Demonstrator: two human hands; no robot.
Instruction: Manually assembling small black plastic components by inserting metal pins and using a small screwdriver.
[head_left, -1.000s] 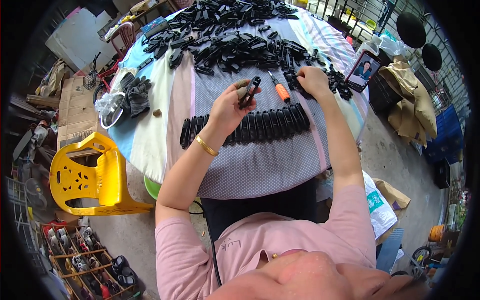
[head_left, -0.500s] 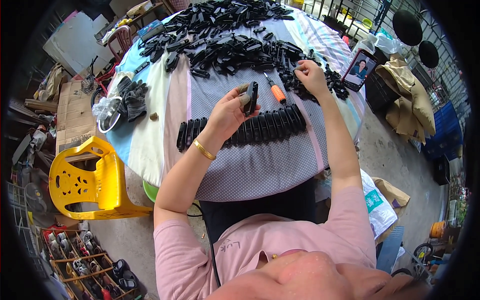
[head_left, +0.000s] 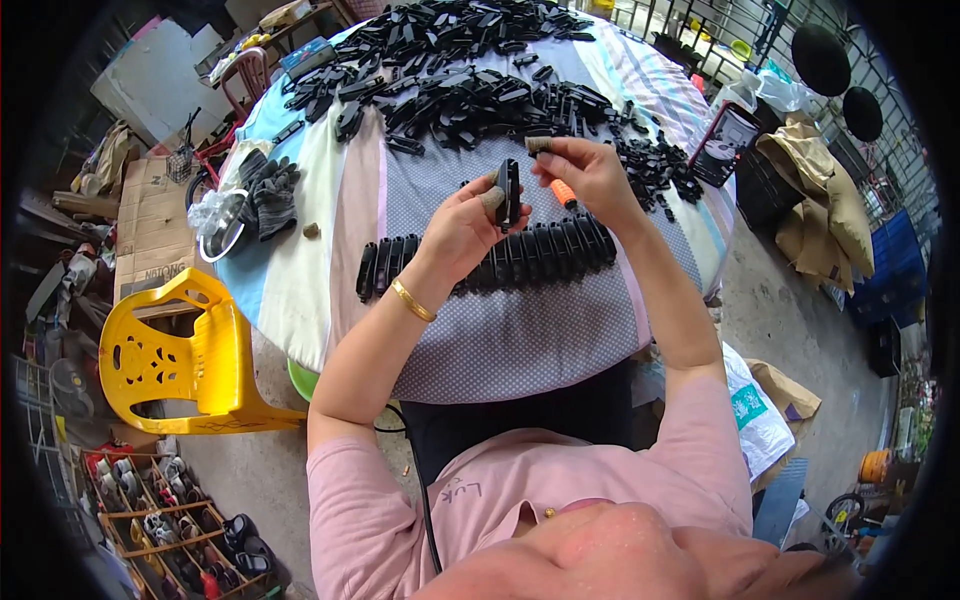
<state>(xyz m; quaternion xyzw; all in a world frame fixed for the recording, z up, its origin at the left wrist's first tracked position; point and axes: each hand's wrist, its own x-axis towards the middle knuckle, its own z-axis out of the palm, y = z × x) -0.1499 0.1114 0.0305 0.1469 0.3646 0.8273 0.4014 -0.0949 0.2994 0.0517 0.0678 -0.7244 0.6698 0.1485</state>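
My left hand [head_left: 468, 222] grips an oblong black plastic piece [head_left: 509, 192] upright between thumb and fingers; the thumb wears a tan cover. Just to its right, my right hand [head_left: 590, 172] is pinched closed, with a tan cover on a fingertip. Whatever it pinches is too small to make out. Partly behind that hand lies a screwdriver with an orange handle [head_left: 563, 193]. Below both hands, similar black pieces stand side by side in a row [head_left: 545, 252]. Small black parts [head_left: 655, 172] are heaped at the right.
Large piles of black pieces [head_left: 455, 110] cover the far side of the cloth-covered table [head_left: 500, 350]. A phone [head_left: 723, 143] stands at the right edge. Grey gloves [head_left: 268, 200] and a metal bowl [head_left: 222, 228] sit at the left, near a yellow chair [head_left: 215, 355].
My right hand has come from the small-parts heap, leftward and nearer, beside the piece in my left hand. It now partly covers the screwdriver. The left hand has barely moved.
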